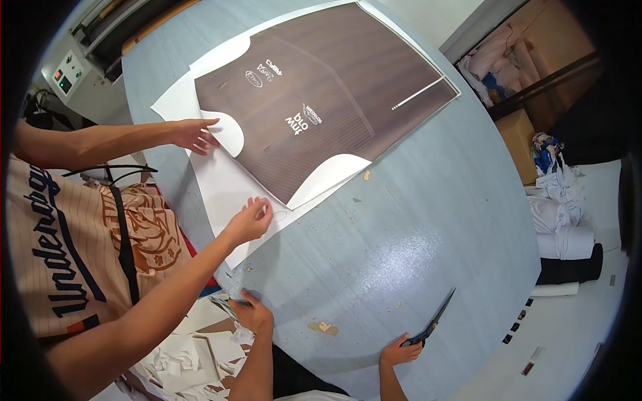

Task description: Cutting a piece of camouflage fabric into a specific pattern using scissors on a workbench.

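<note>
My right hand (401, 351) is closed on the dark handles of a pair of scissors (438, 317), blades pointing up and away over the table's near right part. At the table's near left edge, my left hand (254, 314) appears closed around crumpled paper scraps (222, 305), thumb raised; its fingertips are partly hidden. Farther off lies a dark brown printed jersey panel (321, 73) with white markings, on white paper (224, 194). A co-worker's one hand (196, 136) touches the panel's left edge; the other hand (251, 219) hovers by its near corner.
The co-worker in a striped jersey (87, 247) stands at the left. Below the table edge, a box of white scraps (177, 364) sits near my left arm. Small scraps (324, 327) dot the blue-grey table (468, 220). White rolls (565, 244) and a cardboard box (516, 140) are at the right.
</note>
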A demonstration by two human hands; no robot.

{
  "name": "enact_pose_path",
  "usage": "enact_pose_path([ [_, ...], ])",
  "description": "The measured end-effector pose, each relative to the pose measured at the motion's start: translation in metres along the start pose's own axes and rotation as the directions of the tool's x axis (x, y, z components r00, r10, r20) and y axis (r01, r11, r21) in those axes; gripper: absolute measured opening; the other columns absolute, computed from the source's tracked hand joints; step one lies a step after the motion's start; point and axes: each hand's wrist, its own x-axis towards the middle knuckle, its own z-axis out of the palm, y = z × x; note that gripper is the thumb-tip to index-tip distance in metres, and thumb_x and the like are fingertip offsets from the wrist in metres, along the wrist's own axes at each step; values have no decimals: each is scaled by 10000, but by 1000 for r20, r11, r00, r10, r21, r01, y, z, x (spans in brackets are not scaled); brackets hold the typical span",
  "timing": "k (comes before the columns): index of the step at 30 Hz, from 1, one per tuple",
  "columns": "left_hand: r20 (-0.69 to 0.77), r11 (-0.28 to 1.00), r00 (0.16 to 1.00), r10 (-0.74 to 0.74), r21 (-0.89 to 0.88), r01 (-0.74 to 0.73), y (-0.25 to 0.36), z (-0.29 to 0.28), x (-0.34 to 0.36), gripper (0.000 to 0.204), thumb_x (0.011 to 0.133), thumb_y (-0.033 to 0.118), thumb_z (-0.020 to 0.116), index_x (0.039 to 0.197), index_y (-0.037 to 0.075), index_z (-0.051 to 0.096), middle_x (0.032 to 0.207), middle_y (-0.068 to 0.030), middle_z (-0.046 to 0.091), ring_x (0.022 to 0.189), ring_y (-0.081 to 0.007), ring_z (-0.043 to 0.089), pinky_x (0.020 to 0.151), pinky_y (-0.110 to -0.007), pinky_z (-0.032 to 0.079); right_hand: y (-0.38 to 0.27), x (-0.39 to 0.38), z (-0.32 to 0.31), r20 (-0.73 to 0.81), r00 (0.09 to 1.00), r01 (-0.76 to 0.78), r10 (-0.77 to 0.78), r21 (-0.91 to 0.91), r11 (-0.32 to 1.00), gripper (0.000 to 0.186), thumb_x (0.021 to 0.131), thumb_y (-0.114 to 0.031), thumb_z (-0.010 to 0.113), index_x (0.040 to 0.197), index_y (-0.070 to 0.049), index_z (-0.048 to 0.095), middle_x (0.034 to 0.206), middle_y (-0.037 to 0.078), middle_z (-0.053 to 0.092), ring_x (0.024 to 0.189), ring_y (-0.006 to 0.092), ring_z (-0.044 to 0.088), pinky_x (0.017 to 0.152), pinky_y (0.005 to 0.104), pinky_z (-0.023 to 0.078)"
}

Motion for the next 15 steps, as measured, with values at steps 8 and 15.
enact_pose_path([
  [8, -31, 999, 999, -9, 33, 10, 10, 1, 8, 676, 999, 441, 442, 1344, -140, 416, 1278, -357, 534, 1145, -496, 549, 946, -503, 452, -6, -1, -1, -51, 999, 17, -18, -22, 1000, 636, 993, -454, 506, 1373, 48, 411, 1354, 237, 453, 1222, 403, 430, 1017, 510, 363],
  [15, -11, 997, 1000, 6, 78, -5, 30, 9, 16, 601, 1001, 411, 462, 1273, -124, 449, 1196, -352, 565, 1075, -507, 564, 903, -518, 459, -22, 2, 9, -44, 999, -7, 5, -50, 999, 636, 990, -460, 512, 1371, 41, 419, 1351, 228, 458, 1206, 401, 441, 1000, 511, 372],
])
